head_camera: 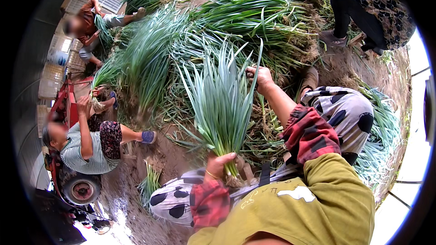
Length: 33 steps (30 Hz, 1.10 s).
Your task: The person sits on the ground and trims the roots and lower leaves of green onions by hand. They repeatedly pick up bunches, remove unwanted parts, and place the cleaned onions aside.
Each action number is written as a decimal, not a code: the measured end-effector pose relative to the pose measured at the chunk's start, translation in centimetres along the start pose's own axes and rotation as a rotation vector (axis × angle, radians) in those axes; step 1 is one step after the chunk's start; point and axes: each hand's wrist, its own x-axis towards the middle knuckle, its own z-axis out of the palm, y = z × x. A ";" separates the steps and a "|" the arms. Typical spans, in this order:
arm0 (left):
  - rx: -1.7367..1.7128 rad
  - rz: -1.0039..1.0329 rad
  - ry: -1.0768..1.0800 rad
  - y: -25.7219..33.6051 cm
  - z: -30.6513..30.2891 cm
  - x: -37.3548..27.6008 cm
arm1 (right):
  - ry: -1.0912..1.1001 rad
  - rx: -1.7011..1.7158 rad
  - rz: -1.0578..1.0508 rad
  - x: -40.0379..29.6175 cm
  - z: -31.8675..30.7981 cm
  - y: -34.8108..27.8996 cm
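Observation:
My left hand [218, 166] is closed around the pale lower stems of a bunch of green onions [224, 112], just above their roots. The long green leaves fan out upward from my lap. At the right edge of that bunch, my right hand [260, 77] has its fingers curled near the leaf tips; whether it pinches a leaf cannot be made out. Behind the bunch lies a large heap of green onions [252, 17], many with their roots towards the right. Loose leaves and trimmings [265, 143] are strewn on the ground beneath my hands.
Two seated people [88, 146] [87, 23] handle green onions at the left. A person in dark trousers [344, 10] is at the upper right. Plastic crates [52, 71], a red metal frame [72, 105] and a wheel [81, 190] stand left. More green onions lie right [381, 136] and beside my knee [148, 183].

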 end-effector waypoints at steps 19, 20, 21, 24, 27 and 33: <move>0.076 0.146 -0.046 0.0 -0.5 0.4 | 0.411 -0.596 -0.389 4.4 -7.8 -0.2; -0.009 0.123 -0.072 0.2 -1.0 0.3 | 0.434 -0.409 -0.363 4.6 -8.9 -0.4; -0.104 0.190 0.011 1.1 -0.6 -0.5 | 0.461 -0.222 -0.340 4.7 -9.8 -0.8; -0.385 0.450 0.040 4.6 -2.1 -3.2 | 0.634 0.076 -0.103 2.6 -8.5 -1.7; -0.474 0.698 -0.236 12.9 -2.5 -4.3 | 0.583 0.045 -0.095 4.0 -11.0 -1.3; 0.581 0.853 0.732 23.0 4.9 0.5 | -0.271 -0.221 0.162 -2.6 1.1 1.5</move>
